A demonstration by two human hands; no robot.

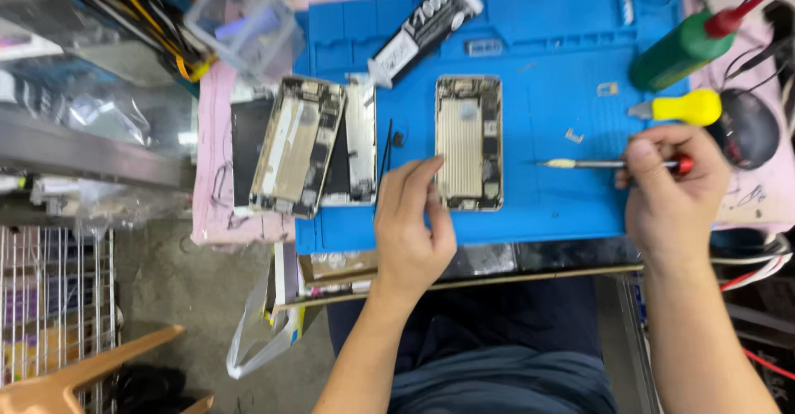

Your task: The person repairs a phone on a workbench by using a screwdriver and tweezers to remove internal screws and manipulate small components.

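An opened phone body [469, 142] with bare metal insides lies on the blue work mat [563, 66]. My left hand [411, 228] rests at its lower left edge, fingertips pinched together near the frame; whether they hold a small part I cannot tell. My right hand [672, 186] grips a thin screwdriver [590, 164] with a red end, its tip pointing left toward the phone but apart from it. Black tweezers [385, 159] lie on the mat just left of my left hand.
Two more opened phone shells [302, 145] are stacked at the mat's left edge. A black glue tube [422, 23], a green bottle with red nozzle [691, 43], a yellow-handled tool [683, 107] and a clear plastic box [244, 18] sit at the back. Small loose parts [574, 136] lie on the mat.
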